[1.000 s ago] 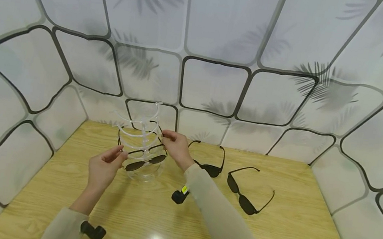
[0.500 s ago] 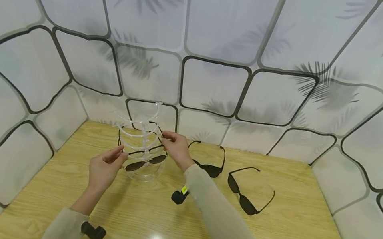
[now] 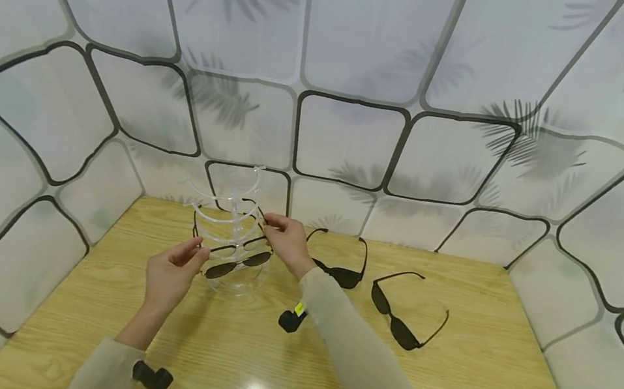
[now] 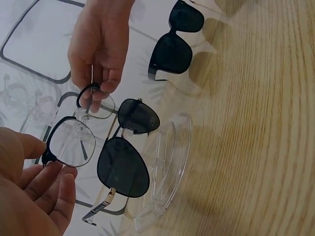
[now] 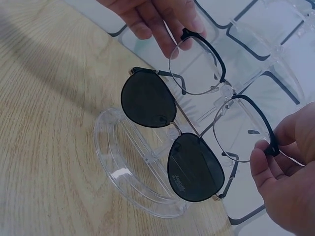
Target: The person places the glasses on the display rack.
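Note:
Both hands hold a pair of clear-lensed eyeglasses (image 4: 74,145) with dark upper rims, facing the person, at a lower tier of a clear plastic display stand (image 3: 235,216). My left hand (image 3: 171,274) pinches the frame's left corner between thumb and fingers. At the opposite corner, my right hand (image 3: 289,244) pinches the hinge area. The bridge overlaps the stand's clear nose support in the right wrist view. Directly below, dark sunglasses (image 5: 147,98) with thin metal frames sit on the lowest tier, over the stand's rounded base (image 5: 106,147). The upper tiers carry no glasses.
On the wooden table (image 3: 243,356), black sunglasses (image 3: 345,278) lie behind the right forearm, partly hidden by it. Another black pair (image 3: 403,333) lies farther right with its temples spread. A patterned wall (image 3: 349,140) rises behind the stand and along both sides.
Almost nothing differs: both hands keep their hold on the eyeglasses at the stand, with only a very slight shift of the left hand to the right.

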A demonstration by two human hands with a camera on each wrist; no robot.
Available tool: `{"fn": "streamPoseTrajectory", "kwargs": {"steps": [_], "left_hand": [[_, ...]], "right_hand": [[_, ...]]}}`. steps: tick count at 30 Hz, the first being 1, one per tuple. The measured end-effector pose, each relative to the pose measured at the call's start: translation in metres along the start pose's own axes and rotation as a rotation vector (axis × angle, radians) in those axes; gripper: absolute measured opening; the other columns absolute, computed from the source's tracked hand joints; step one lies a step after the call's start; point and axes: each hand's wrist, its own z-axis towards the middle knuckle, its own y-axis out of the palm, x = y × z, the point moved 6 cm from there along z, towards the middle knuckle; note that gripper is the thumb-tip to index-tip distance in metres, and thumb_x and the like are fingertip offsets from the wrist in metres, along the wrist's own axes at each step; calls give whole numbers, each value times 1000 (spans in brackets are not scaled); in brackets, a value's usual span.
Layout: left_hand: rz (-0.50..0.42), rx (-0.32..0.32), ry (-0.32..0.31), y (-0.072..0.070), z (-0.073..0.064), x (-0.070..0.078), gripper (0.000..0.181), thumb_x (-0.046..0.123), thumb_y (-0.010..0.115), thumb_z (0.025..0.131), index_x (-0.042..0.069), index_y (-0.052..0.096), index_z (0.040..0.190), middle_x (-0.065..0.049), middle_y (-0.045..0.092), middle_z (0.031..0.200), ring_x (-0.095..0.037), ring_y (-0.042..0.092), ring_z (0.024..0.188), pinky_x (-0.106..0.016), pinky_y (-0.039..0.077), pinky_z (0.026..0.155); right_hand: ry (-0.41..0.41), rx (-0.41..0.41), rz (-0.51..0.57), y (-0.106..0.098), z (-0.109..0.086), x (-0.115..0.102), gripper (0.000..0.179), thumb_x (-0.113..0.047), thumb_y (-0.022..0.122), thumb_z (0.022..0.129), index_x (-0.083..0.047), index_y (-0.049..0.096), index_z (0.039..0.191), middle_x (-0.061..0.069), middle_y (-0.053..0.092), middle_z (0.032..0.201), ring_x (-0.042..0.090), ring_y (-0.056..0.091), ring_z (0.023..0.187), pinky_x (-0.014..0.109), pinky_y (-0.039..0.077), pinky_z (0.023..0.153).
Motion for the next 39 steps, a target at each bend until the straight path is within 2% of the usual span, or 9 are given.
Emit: {"fn": "streamPoseTrajectory", "kwargs": {"steps": [5,10,16,24,30,34,39], "left_hand": [[-13,-1,26,0,0,0,30,11,76,89,-1,73,116,-21,74,98,10,64,69,-10,50,60],[13,-13,24,0,-2,2,30,17,76,90,3,73,116,-18,75,98,8,66,72,-11,52,64],[61,-15,47,0,-3,1,29,19,75,91,6,74,116,-16,75,95,9,65,72,-11,51,63],[67,-52,83,-3,-9,3,33,21,75,91,9,72,122,-17,75,100,8,65,77,-9,51,68],[91,-26,102,-8,-17,7,30,20,75,91,8,73,118,-14,75,103,8,64,83,-7,50,75],[104,-1,132,-9,-22,11,23,19,75,91,5,75,109,-11,75,101,6,65,79,-8,50,73],[27,-43,176,-1,-30,18,18,12,73,91,1,74,105,-14,75,97,0,67,76,-12,53,70]], "right_hand": [[-5,-3,-17,0,-1,-1,34,-7,56,97,-8,67,129,13,68,122,26,67,86,30,55,70],[-4,-11,-3,0,-1,1,34,-8,56,97,-7,66,129,14,68,121,26,66,85,46,57,79],[8,-5,-10,-4,-1,5,34,-16,59,98,-8,65,131,10,68,119,26,67,85,40,56,73],[-7,24,-56,-12,-6,2,32,-21,61,98,-12,67,128,7,68,119,28,68,99,28,56,73],[-46,57,-110,-21,-9,-3,31,-21,60,100,-12,67,128,7,67,123,26,65,105,33,55,80],[-81,86,-117,-30,-16,-8,29,-20,61,100,-12,68,126,8,67,124,24,65,105,37,55,86],[-108,131,-104,-46,-28,-12,27,-22,63,99,-13,70,123,7,68,120,23,65,97,38,55,82]]}}
